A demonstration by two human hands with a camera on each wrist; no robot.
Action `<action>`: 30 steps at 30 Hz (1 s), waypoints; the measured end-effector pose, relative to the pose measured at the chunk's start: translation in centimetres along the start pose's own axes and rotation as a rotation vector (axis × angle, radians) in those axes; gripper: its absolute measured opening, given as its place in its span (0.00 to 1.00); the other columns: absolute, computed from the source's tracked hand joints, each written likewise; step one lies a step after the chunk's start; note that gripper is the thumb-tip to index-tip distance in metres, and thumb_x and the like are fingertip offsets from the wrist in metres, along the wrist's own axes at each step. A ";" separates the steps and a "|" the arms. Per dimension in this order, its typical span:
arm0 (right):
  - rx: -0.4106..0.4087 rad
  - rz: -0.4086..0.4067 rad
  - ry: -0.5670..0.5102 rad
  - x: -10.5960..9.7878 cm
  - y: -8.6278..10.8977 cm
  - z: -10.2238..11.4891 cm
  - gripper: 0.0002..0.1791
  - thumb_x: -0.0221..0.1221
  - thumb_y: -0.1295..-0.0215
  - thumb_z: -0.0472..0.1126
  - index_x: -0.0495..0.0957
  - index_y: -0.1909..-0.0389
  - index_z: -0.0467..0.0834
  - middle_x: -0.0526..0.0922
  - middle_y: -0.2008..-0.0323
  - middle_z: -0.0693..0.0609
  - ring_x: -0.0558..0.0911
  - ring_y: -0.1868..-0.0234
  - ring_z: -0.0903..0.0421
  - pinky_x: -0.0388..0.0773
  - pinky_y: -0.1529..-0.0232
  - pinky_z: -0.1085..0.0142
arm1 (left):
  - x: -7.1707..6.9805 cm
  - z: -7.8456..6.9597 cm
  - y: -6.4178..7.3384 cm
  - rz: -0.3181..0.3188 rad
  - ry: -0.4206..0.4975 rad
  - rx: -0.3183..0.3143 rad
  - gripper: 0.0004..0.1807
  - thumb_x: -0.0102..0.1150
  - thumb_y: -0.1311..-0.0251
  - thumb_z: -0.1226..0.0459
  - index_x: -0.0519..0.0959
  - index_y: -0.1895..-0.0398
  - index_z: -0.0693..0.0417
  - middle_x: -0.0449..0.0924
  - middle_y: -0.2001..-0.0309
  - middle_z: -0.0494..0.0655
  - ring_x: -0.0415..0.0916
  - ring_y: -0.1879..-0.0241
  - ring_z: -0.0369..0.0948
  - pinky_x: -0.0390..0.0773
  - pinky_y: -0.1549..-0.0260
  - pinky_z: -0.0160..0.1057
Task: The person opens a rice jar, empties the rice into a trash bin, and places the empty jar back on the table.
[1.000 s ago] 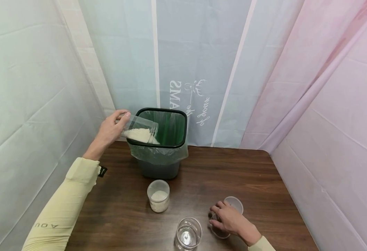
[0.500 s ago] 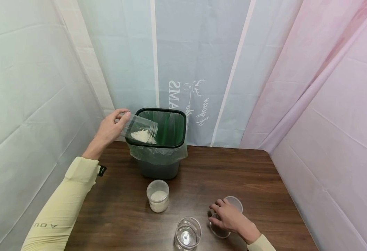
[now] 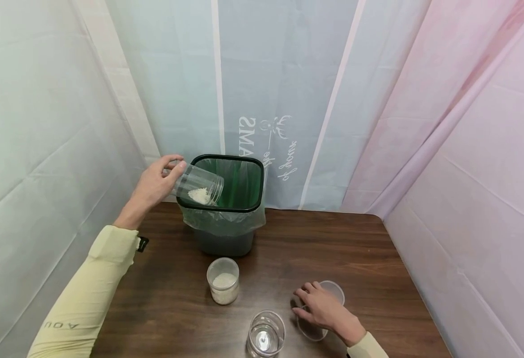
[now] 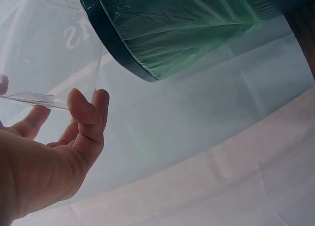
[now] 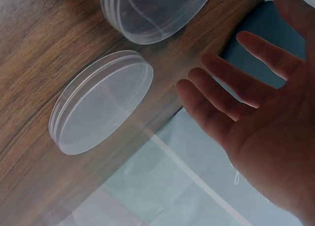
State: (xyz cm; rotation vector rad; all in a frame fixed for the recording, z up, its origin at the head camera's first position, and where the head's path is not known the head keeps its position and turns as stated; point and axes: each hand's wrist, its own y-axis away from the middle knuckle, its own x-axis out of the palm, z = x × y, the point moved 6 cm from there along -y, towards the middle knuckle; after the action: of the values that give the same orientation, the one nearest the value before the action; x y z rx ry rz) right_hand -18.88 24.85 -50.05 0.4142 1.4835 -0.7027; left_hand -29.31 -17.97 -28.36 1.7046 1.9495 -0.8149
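The jar [image 3: 198, 179] leans over the left side of the bin [image 3: 226, 243], white grains [image 3: 199, 196] inside, its long axis running rightward and down from the left hand [image 3: 153, 183] to a mouth above the bin's opening. That nearer hand grips the jar's base; the right hand [image 3: 325, 309], relaxed and holding nothing, is beside two lids [image 3: 336, 292] in front and right of the bin.

The pale-yellow-sleeved left arm [image 3: 76, 291] reaches forward, its bare left hand [image 3: 152, 184] bent into a grip, while the bare right hand [image 3: 326, 307] hovers, fingers [image 5: 204, 109] loosely spread.
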 end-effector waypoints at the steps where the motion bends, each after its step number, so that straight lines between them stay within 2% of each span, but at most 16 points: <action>1: -0.002 -0.004 0.004 0.0 -0.1 0.1 0.20 0.64 0.41 0.56 0.81 0.55 0.47 0.79 0.62 0.52 0.75 0.63 0.54 0.76 0.65 0.62 | 0.0 0.0 0.1 0.002 -0.003 0.001 0.38 0.41 0.37 0.30 0.64 0.29 0.37 0.67 0.33 0.57 0.67 0.36 0.60 0.69 0.44 0.65; 11: 0.018 0.027 -0.012 0.4 -0.8 0.3 0.20 0.64 0.39 0.53 0.80 0.52 0.45 0.80 0.60 0.51 0.76 0.62 0.53 0.77 0.64 0.60 | 0.2 -0.5 0.2 -0.024 -0.058 0.033 0.36 0.44 0.35 0.33 0.65 0.30 0.38 0.67 0.35 0.58 0.71 0.42 0.56 0.72 0.49 0.61; 21: 0.002 -0.012 -0.019 0.3 -1.2 0.5 0.21 0.65 0.40 0.52 0.81 0.51 0.43 0.81 0.60 0.50 0.76 0.62 0.52 0.77 0.64 0.60 | 0.6 -1.7 0.4 -0.040 -0.169 0.110 0.35 0.44 0.34 0.35 0.67 0.30 0.40 0.69 0.45 0.57 0.65 0.51 0.52 0.67 0.59 0.53; 25: -0.018 -0.035 -0.006 0.2 -1.5 0.6 0.21 0.65 0.40 0.52 0.81 0.51 0.43 0.81 0.61 0.49 0.77 0.62 0.52 0.78 0.65 0.60 | 0.8 -1.9 0.4 -0.031 -0.189 0.122 0.34 0.46 0.35 0.35 0.67 0.31 0.39 0.67 0.43 0.56 0.66 0.51 0.52 0.68 0.57 0.54; 30: -0.020 -0.072 0.000 -0.3 -2.1 0.6 0.23 0.67 0.42 0.51 0.80 0.50 0.42 0.81 0.61 0.48 0.77 0.63 0.51 0.78 0.65 0.59 | 1.0 -2.1 0.4 -0.030 -0.185 0.130 0.33 0.47 0.35 0.35 0.67 0.31 0.36 0.64 0.38 0.57 0.68 0.46 0.54 0.69 0.51 0.60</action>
State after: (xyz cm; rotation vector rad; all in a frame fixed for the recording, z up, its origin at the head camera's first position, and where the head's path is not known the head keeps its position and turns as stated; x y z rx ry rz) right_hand -19.82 22.96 -49.37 0.3465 1.5109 -0.7440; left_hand -28.91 -15.76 -27.51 1.6110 1.8357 -1.0914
